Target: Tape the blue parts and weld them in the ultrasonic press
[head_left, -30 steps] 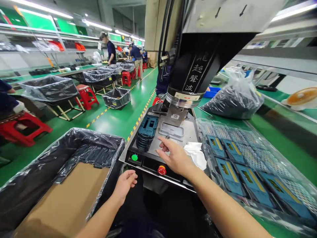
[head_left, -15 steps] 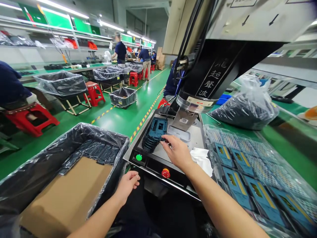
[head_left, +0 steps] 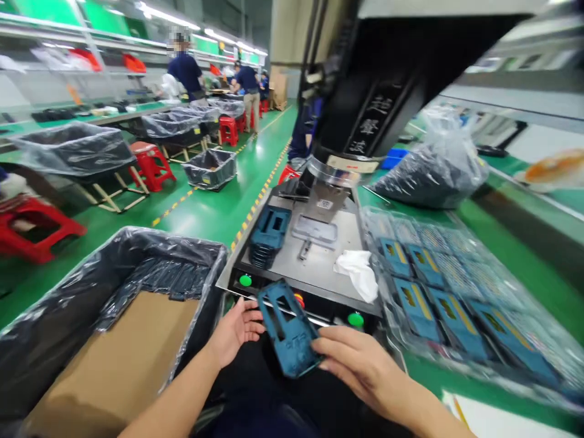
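Observation:
My right hand (head_left: pixel 360 365) pinches the lower right edge of a dark blue plastic cover (head_left: pixel 298 350) with rectangular cut-outs, held tilted in front of the machine. My left hand (head_left: pixel 237 331) is open beside the cover's left edge, fingers spread; whether the fingertips touch it I cannot tell. A stack of similar blue covers (head_left: pixel 270 228) stands on the left of the machine's metal base plate (head_left: pixel 314 261). Right of that stack, a pale holding fixture (head_left: pixel 314 231) lies under the press head (head_left: pixel 328 198).
Left stands a lined bin (head_left: pixel 219 267) with cardboard (head_left: pixel 141 359) and dark parts. A white cloth (head_left: pixel 358 271), green buttons (head_left: pixel 245 280) and a red button (head_left: pixel 298 300) are on the machine. Right lies a clear tray (head_left: pixel 387 310) with several blue covers. Co-workers (head_left: pixel 185 70) are farther back.
My right hand has brought one blue cover from the stack down towards me. My left hand has opened and come near that cover. The camera view has shifted.

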`<state>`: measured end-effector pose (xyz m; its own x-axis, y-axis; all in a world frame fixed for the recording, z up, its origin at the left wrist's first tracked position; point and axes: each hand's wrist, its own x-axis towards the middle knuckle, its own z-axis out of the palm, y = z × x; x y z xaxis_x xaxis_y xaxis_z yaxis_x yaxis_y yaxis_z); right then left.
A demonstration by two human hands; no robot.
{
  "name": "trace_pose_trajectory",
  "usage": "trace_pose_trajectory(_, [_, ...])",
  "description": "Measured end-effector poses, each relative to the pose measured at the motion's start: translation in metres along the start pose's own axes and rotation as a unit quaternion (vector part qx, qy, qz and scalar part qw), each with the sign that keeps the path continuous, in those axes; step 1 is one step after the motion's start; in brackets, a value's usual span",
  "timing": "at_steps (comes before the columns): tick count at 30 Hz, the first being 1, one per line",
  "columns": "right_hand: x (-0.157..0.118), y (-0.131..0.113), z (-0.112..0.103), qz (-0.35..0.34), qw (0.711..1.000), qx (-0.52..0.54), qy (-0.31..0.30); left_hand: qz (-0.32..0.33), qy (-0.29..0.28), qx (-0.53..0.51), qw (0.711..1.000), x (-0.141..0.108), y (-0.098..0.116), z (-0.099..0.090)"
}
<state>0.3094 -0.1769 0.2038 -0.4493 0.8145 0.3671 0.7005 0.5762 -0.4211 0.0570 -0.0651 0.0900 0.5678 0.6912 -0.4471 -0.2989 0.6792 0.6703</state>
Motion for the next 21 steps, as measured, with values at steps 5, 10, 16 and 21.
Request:
trace_pose_trajectory(5, [-0.032, -0.017, 0.018, 0.059, 0.989, 0.033, -0.131, -0.100, -0.101, 0.085, 0.986, -0.006, -0.007, 0.015])
trace_pose_trajectory(10, [-0.071, -0.020, 0.025, 0.150, 0.982, 0.051, -0.103, -0.167, -0.061, 0.231, 0.957, -0.003, -0.016, 0.024])
trace_pose_trajectory(16, [-0.156, 0.006, -0.023, 0.508, 0.853, -0.117, 0.030, -0.199, 0.051, 0.263, 0.943, 0.013, -0.019, 0.010])
trace_pose_trajectory(21, [-0.261, 0.025, -0.090, 0.797, 0.574, -0.188, -0.027, -0.170, 0.065, 0.265, 0.947, 0.024, -0.027, -0.006])
